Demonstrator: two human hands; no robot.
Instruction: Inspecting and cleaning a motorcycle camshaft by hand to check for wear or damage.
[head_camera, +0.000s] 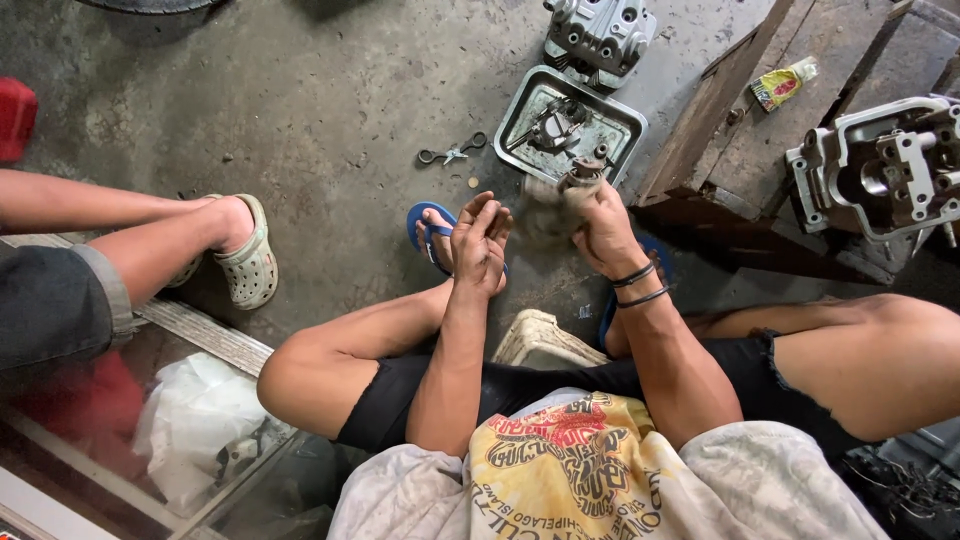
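**Metal part and rag, held over the concrete floor**

The small metal part (582, 180) sits in your right hand (603, 225), wrapped from below in a grey rag (545, 212) that your fingers clench around it; only its top pokes out above the cloth. It hangs just in front of your knees, above the near edge of the metal tray (520, 105) on the floor. What kind of part it is, the view is too blurred to tell, though it looks like a valve piece.

Your left hand (480, 240) is released: palm turned up, fingers loosely curled, grasping nothing, just beside the rag's left edge and perhaps brushing it.

Your foot in a blue flip-flop (422, 222) rests under that hand. A pair of circlip pliers (452, 153) lies on the concrete floor (300, 110) left of the tray. A cylinder head (598, 35) stands beyond the tray, and another engine casting (885, 165) sits on the wooden bench (740, 150) at right. Another person's leg, with a pale clog (250, 265) on the foot, stretches in from the left.
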